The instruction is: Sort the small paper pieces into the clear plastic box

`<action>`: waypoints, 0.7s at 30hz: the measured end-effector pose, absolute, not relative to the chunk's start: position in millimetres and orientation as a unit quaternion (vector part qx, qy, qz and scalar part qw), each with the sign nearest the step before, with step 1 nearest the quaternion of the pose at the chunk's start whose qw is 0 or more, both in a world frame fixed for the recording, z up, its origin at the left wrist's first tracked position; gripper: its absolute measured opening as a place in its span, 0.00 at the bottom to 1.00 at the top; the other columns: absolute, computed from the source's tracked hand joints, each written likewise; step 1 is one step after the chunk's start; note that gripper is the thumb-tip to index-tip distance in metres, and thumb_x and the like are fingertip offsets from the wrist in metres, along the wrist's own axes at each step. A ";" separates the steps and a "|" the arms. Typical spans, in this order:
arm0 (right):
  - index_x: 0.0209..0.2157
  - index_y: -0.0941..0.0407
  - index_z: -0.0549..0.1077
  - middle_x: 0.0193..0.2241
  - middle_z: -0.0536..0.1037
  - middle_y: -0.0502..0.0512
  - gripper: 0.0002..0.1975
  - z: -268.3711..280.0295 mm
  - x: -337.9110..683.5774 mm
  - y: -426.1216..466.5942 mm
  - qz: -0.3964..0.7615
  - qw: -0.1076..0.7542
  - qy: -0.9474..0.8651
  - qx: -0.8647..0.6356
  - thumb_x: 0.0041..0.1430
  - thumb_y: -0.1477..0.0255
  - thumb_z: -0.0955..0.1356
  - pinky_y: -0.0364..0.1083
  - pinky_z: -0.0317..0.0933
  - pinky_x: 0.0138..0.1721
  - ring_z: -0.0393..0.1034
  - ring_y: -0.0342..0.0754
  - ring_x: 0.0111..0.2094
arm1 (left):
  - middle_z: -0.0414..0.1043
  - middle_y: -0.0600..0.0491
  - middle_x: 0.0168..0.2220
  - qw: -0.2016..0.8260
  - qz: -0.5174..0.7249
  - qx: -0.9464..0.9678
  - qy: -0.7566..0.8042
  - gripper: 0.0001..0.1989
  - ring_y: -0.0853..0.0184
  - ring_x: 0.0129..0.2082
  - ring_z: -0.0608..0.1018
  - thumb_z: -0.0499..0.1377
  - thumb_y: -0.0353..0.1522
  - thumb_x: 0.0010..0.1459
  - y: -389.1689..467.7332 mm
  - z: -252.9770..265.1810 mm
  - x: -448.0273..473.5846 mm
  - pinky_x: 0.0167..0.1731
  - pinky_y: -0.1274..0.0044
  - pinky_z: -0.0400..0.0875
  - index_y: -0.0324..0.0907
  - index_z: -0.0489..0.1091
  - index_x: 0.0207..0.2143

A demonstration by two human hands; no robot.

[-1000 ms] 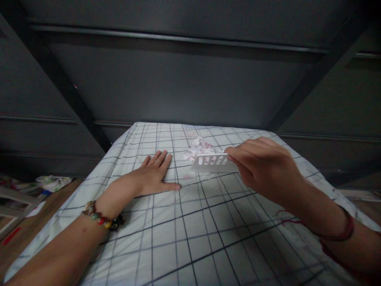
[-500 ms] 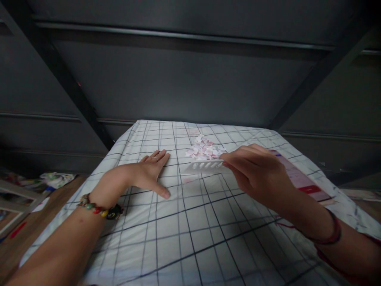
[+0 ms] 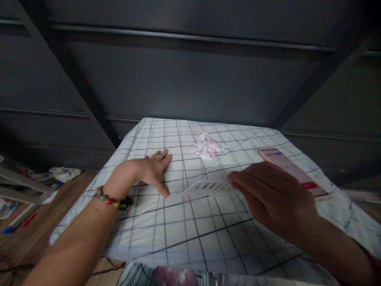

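Observation:
My left hand (image 3: 152,171) lies flat on a white cloth with dark grid lines (image 3: 175,222), its fingers spread and holding nothing. Pinched between the thumb and fingers of my right hand (image 3: 275,196) is a thin white slotted piece (image 3: 205,186), seen nearly edge-on; its far right end is hidden by the fingers. It is held low over the cloth, and I cannot tell whether its lower edge touches. Beyond it sits a small heap of torn white and pinkish paper scraps (image 3: 208,147), apart from both hands.
A phone (image 3: 293,171) with its screen lit lies on the cloth to the right, just past my right hand. Dark panels (image 3: 184,79) stand behind the table. On the floor at left are a pale wooden frame (image 3: 26,186) and a crumpled cloth (image 3: 64,174).
My right hand has drawn the white slotted piece back toward me, away from the paper heap. More of the phone shows. My left hand stays flat on the cloth; the view has shifted slightly.

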State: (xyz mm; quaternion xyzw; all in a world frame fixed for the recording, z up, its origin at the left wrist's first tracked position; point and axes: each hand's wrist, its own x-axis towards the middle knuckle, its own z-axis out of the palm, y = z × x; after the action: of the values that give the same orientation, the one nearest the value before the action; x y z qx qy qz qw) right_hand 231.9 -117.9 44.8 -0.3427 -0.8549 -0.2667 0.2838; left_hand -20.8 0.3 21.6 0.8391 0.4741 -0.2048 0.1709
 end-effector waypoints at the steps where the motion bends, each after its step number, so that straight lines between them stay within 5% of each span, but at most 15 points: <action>1: 0.34 0.60 0.71 0.24 0.77 0.52 0.08 45.9 230.6 -120.2 -0.272 0.287 -0.853 -0.341 0.59 0.84 0.62 0.44 0.62 0.31 0.68 0.43 0.26 | 0.23 0.33 0.68 0.173 -0.209 0.837 0.476 0.68 0.44 0.67 0.37 0.68 0.48 0.35 -0.1 23.2 -19.3 0.62 0.58 0.43 0.29 0.34 0.68; 21: 0.36 0.61 0.69 0.24 0.75 0.52 0.09 40.2 215.2 -164.3 -0.237 0.299 -0.861 -0.338 0.57 0.85 0.62 0.45 0.62 0.29 0.66 0.44 0.26 | 0.16 0.41 0.67 0.204 -0.244 0.845 0.430 0.64 0.49 0.67 0.27 0.64 0.54 0.43 -65.4 23.3 -79.9 0.62 0.54 0.32 0.39 0.29 0.69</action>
State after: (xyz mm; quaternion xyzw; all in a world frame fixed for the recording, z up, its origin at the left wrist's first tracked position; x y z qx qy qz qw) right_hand 215.2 -164.3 40.2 -0.3378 -0.8606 -0.2368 0.2986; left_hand -79.9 -65.4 23.3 0.8449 0.4304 -0.2439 0.2036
